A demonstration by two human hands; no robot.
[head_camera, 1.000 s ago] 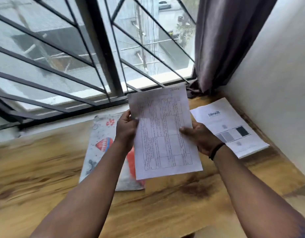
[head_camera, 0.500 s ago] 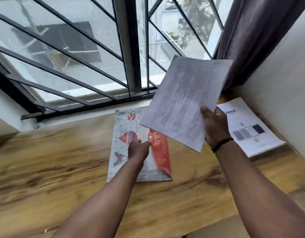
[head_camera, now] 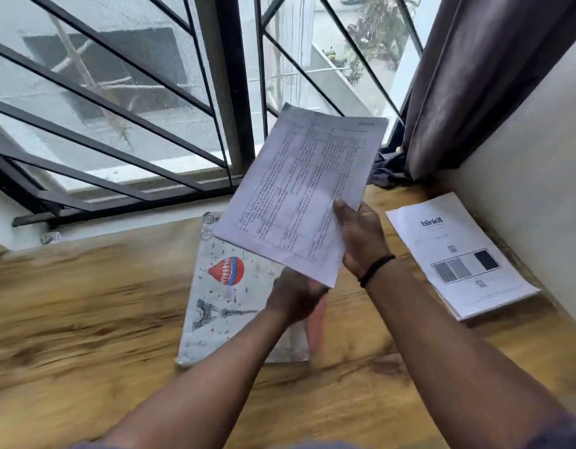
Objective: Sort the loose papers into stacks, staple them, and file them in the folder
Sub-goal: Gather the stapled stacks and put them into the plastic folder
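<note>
I see my right hand pinch the papers by one corner, up in the middle of the frame, above the folder on the table. They can bend and slip out. My left hand is blurry on the folder; I cannot tell its grip. Half a second ago it was further left on the folder.

Wooden table below barred window; dark curtain hangs at right, beside white wall; buildings visible outside
</note>
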